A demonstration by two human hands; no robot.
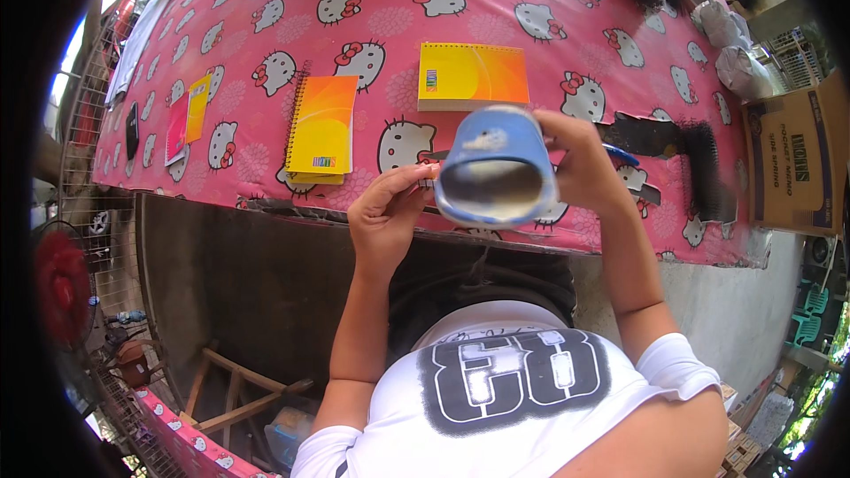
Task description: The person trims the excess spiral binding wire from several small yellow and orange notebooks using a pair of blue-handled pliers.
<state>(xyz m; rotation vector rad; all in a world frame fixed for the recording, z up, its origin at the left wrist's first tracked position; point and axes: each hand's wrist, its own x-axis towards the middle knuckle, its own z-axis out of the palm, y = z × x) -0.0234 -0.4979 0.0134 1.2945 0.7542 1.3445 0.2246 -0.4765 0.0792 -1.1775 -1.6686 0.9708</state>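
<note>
— Blue, was it, the curled booklet [496, 168]?
— Yes. The right hand [580, 164] clasped its right edge; the left hand [385, 217] pinched its left edge, above the counter [266, 0] edge, near a yellow notebook [472, 75].
</note>
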